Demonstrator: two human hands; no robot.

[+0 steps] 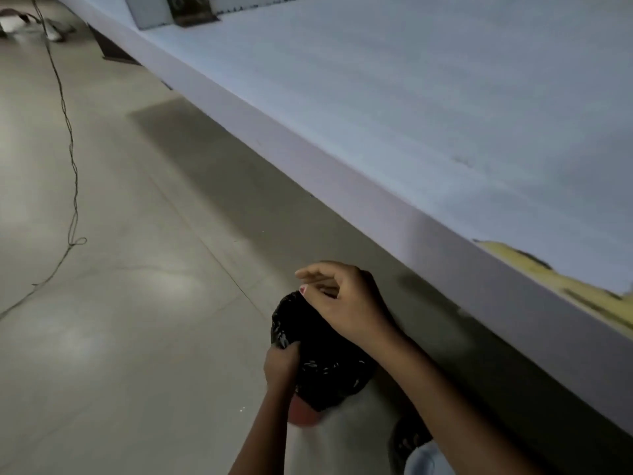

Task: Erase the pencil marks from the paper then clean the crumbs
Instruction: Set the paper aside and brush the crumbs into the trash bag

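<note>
Down beside the table, my left hand (281, 365) grips the rim of a black plastic bag (318, 358) that lines a small reddish bin (303, 413) on the floor. My right hand (346, 303) hovers over the bag's mouth with its fingers loosely bent and nothing visible in them. The white table top (428, 97) runs across the upper right. No paper, eraser or crumbs show in this view.
The table's thick front edge (308, 159) runs diagonally above the bin. A worn yellow patch (548, 279) marks the table top's near right. A thin cable (70, 159) trails over the grey tiled floor at the left. A metal bracket (191, 12) sits at the table's far end.
</note>
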